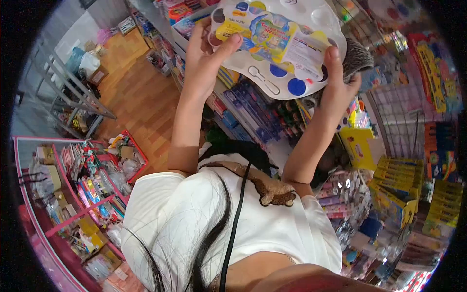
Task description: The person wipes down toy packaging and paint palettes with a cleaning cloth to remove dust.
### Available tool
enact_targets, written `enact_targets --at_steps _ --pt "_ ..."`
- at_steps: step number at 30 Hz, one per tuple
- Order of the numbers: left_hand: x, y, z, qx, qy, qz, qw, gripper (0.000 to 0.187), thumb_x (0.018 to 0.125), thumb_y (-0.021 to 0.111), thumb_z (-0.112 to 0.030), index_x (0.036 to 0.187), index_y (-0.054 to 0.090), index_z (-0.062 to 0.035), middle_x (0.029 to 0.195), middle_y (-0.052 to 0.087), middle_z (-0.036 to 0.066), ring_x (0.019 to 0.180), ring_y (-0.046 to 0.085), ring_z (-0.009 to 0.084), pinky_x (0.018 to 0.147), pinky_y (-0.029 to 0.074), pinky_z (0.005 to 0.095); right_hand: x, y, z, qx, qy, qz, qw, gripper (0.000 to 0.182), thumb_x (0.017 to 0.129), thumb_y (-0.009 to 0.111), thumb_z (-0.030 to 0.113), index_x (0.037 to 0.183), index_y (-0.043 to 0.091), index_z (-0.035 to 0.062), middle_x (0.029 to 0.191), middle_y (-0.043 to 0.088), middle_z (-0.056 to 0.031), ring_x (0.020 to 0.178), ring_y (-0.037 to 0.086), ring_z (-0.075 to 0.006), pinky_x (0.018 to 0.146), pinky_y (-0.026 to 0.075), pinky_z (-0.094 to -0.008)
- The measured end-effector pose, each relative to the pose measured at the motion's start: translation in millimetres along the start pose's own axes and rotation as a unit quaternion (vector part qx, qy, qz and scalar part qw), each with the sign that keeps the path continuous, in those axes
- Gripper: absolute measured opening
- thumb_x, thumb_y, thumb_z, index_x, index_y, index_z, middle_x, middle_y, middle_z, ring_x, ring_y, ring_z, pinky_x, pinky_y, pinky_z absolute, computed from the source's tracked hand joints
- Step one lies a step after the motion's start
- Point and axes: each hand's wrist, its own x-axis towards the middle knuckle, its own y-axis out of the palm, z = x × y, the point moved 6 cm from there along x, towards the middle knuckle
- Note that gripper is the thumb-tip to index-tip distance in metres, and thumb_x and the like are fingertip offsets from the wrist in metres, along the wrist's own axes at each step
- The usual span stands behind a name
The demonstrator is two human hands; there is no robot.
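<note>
A white paint palette set (260, 80) with round paint colours and a printed yellow and blue label is held up at the top centre. My left hand (206, 56) grips its left side, the thumb lying over the label. On the right side my right hand (340, 80) holds the edge, thumb on the front near the label's end. Its other fingers are partly hidden behind the palette. A grey knitted cloth (357, 57) shows behind the palette, beside my right hand.
Shelves of packed goods (243, 112) stand just beyond the forearms. Yellow boxes (396, 190) and hanging packets fill the right side. At the lower left is a pink-edged shelf unit (73, 224); a grey metal rack (63, 82) stands on the wooden floor (136, 73).
</note>
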Motion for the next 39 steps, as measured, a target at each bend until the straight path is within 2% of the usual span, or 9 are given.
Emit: enact_targets --at_steps 4,8,12,18,23,26,30,32,39 --pt "-5 15 14 0.011 -0.001 -0.014 1.0 0.056 0.074 0.069 -0.012 0.115 0.035 0.005 0.103 0.052 0.013 0.094 0.054 0.0155 0.077 0.047 0.0261 -13 -68 15 -0.075 -0.108 -0.268 0.954 0.041 0.069 0.074 0.013 0.099 0.053 -0.0048 0.099 0.058 -0.0133 0.081 0.056 -0.0151 0.076 0.046 -0.029" --pt "-6 30 51 0.061 -0.053 0.007 0.997 0.057 0.071 0.072 -0.018 0.111 0.039 0.0055 0.099 0.054 0.014 0.088 0.056 0.0156 0.073 0.047 0.025 -41 -143 53 -0.075 -0.205 -0.403 0.889 0.056 0.07 0.071 0.016 0.112 0.042 -0.0069 0.112 0.051 -0.0156 0.089 0.056 -0.0225 0.078 0.051 -0.0351" --pt "-15 82 92 0.113 -0.166 0.101 0.974 0.065 0.067 0.075 -0.029 0.107 0.04 0.0076 0.096 0.056 0.016 0.082 0.058 0.0168 0.07 0.048 0.0259 -58 -164 68 -0.034 -0.23 -0.404 0.885 0.049 0.073 0.068 0.02 0.111 0.046 -0.0007 0.109 0.052 -0.0134 0.089 0.057 -0.025 0.076 0.052 -0.036" --pt "-24 122 128 0.268 -0.073 0.166 0.946 0.071 0.068 0.07 -0.039 0.107 0.038 0.0108 0.098 0.053 0.024 0.082 0.059 0.028 0.069 0.049 0.0352 -76 -179 66 -0.037 -0.214 -0.446 0.868 0.048 0.074 0.065 0.022 0.113 0.045 0.0015 0.111 0.051 -0.013 0.091 0.056 -0.0264 0.076 0.051 -0.0381" --pt "-20 138 132 0.569 0.048 0.209 0.794 0.084 0.072 0.059 -0.056 0.11 0.035 0.0151 0.108 0.043 0.034 0.095 0.052 0.0402 0.077 0.045 0.0425 -81 -189 66 -0.048 -0.206 -0.46 0.862 0.049 0.075 0.064 0.021 0.115 0.045 0.0002 0.112 0.05 -0.0131 0.093 0.055 -0.0256 0.077 0.05 -0.0378" --pt "-21 138 134 0.51 -0.011 0.223 0.831 0.091 0.073 0.052 -0.062 0.113 0.032 0.0167 0.112 0.037 0.036 0.102 0.045 0.0447 0.082 0.042 0.046 -80 -194 58 -0.043 -0.198 -0.459 0.865 0.049 0.074 0.065 0.019 0.114 0.045 -0.0008 0.111 0.051 -0.0143 0.092 0.055 -0.0248 0.077 0.05 -0.0375" --pt "20 98 138 0.442 0.061 0.044 0.894 0.089 0.075 0.058 -0.053 0.124 0.023 0.0126 0.113 0.037 0.036 0.101 0.047 0.0417 0.081 0.042 0.0411 -77 -192 55 -0.012 -0.188 -0.451 0.872 0.049 0.073 0.066 0.016 0.113 0.045 -0.0027 0.109 0.051 -0.0165 0.089 0.056 -0.0251 0.076 0.052 -0.039" --pt "56 67 170 0.266 -0.047 -0.018 0.963 0.089 0.075 0.058 -0.053 0.128 0.02 0.0088 0.119 0.034 0.029 0.111 0.038 0.0387 0.09 0.034 0.0432 -78 -198 55 -0.007 -0.184 -0.439 0.879 0.05 0.073 0.066 0.016 0.112 0.044 -0.004 0.11 0.051 -0.0169 0.089 0.056 -0.0257 0.075 0.052 -0.0396" --pt "103 59 218 0.035 -0.233 -0.053 0.97 0.097 0.068 0.061 -0.061 0.132 0.022 -0.001 0.121 0.043 0.013 0.109 0.044 0.0223 0.081 0.035 0.0387 -80 -194 57 -0.032 -0.173 -0.467 0.866 0.048 0.075 0.063 0.025 0.111 0.048 -0.0021 0.11 0.052 -0.0153 0.094 0.055 -0.026 0.077 0.051 -0.0404"
